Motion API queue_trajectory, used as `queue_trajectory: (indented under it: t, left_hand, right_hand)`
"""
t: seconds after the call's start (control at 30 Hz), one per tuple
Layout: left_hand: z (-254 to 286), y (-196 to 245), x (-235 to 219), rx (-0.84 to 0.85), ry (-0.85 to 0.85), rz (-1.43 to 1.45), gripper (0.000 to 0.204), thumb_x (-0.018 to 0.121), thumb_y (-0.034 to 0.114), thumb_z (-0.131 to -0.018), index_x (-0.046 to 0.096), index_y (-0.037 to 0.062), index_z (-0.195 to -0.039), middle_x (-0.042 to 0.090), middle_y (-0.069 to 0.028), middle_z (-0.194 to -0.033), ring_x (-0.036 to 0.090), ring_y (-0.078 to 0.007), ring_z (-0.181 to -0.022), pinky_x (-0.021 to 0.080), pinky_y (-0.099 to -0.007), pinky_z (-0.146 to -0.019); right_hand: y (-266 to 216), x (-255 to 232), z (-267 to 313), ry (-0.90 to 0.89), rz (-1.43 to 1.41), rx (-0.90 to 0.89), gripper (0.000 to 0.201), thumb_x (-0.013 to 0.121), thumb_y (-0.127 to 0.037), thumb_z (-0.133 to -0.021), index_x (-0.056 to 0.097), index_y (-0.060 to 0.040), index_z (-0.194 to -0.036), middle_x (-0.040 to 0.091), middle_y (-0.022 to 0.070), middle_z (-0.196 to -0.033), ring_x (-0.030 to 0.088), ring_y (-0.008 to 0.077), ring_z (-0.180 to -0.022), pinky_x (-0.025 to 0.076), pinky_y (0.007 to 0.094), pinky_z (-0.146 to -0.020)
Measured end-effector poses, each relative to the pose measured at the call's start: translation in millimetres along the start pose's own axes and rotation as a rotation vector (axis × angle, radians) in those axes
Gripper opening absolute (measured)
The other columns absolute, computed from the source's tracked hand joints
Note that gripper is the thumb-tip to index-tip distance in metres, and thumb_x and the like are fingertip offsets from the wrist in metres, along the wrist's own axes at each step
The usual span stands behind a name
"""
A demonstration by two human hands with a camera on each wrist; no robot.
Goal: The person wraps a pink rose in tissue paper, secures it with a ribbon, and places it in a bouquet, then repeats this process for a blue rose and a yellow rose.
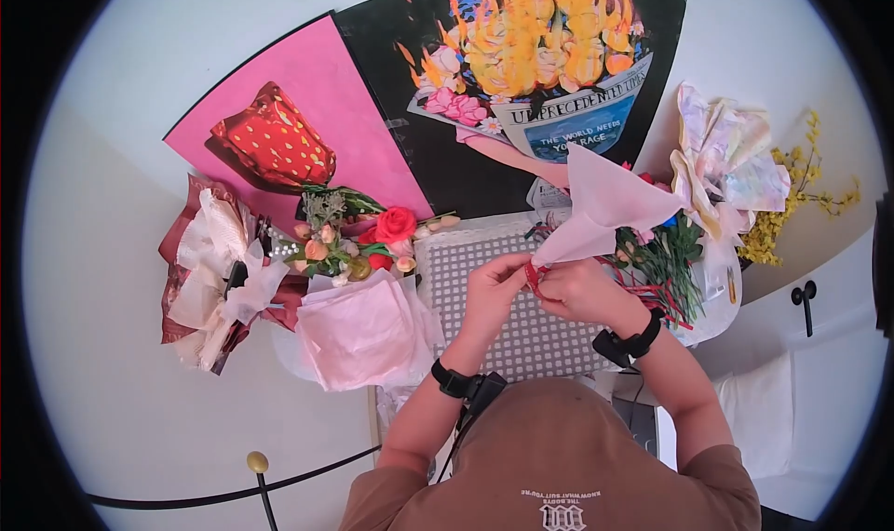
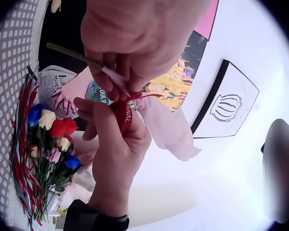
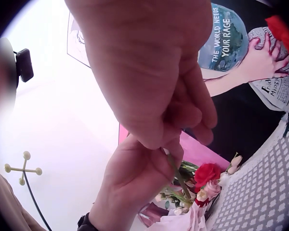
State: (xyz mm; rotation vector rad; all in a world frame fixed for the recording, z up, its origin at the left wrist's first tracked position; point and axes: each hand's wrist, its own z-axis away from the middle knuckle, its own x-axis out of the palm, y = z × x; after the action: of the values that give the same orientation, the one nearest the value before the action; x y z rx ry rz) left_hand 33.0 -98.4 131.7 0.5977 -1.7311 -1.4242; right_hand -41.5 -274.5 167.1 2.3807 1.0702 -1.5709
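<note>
A pale pink paper cone (image 1: 601, 205) opens upward and to the right above both hands. A green stem (image 2: 72, 54) sticks out of its narrow end; any flower head is hidden inside. My left hand (image 1: 494, 294) pinches the gathered foot of the wrapped stem between thumb and fingers. At that same gathered spot, my right hand (image 1: 587, 294) holds a red ribbon (image 2: 124, 118) printed with pale letters, its fingers curled round it. A thin ribbon end pokes out past the fingertips. The two hands nearly touch, and in the right wrist view the right hand covers the ribbon.
Pink paper sheets (image 1: 358, 331) lie stacked at the left of the checked cloth (image 1: 466, 270). Behind them are mixed flowers (image 1: 396, 224). More flowers (image 1: 675, 252) and loose ribbons (image 2: 23, 144) lie at the right. Wrapping papers (image 1: 223, 280) stand far left; pictures lean at the back.
</note>
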Motion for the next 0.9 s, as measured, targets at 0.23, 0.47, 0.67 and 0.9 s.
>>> queue_trajectory:
  t: [0.23, 0.47, 0.67, 0.9]
  left_hand:
    - [9, 1, 0, -0.014, 0.059, 0.252, 0.018, 0.062, 0.005, -0.097, 0.067, -0.0026, -0.112, 0.072, -0.0085, -0.098, 0.065, -0.0116, -0.083, 0.052, -0.0253, -0.071]
    - [2, -7, -10, 0.132, 0.063, 0.205, 0.017, 0.06, 0.005, -0.098, 0.066, -0.0022, -0.113, 0.07, -0.006, -0.097, 0.065, -0.0108, -0.084, 0.054, -0.0261, -0.074]
    - [6, 11, -5, 0.113, 0.105, -0.02, 0.017, 0.057, 0.004, -0.1, 0.065, -0.0021, -0.113, 0.069, -0.0071, -0.099, 0.065, -0.0109, -0.088, 0.056, -0.0267, -0.075]
    - [-1, 7, 6, 0.12, 0.095, 0.037, 0.019, 0.052, 0.005, -0.102, 0.06, -0.0011, -0.118, 0.068, -0.0065, -0.104, 0.066, -0.0107, -0.091, 0.058, -0.0252, -0.074]
  right_hand:
    - [-2, -7, -19, -0.085, 0.042, -0.032, 0.014, 0.069, -0.014, -0.075, 0.062, -0.0038, -0.069, 0.065, 0.0091, -0.068, 0.065, 0.0275, -0.067, 0.052, 0.0419, -0.06]
    - [-2, -2, -25, -0.016, 0.067, -0.075, 0.013, 0.072, -0.014, -0.072, 0.062, -0.0053, -0.073, 0.061, 0.0065, -0.067, 0.062, 0.0256, -0.063, 0.051, 0.0401, -0.057]
    - [-10, -8, -27, 0.143, 0.109, -0.02, 0.015, 0.073, -0.014, -0.074, 0.061, -0.0064, -0.079, 0.061, 0.0047, -0.075, 0.065, 0.0249, -0.069, 0.052, 0.0386, -0.059]
    - [-13, 8, -20, 0.435, -0.036, 0.011, 0.024, 0.078, -0.004, -0.067, 0.058, -0.0021, -0.08, 0.063, 0.01, -0.098, 0.066, 0.0253, -0.077, 0.055, 0.0344, -0.064]
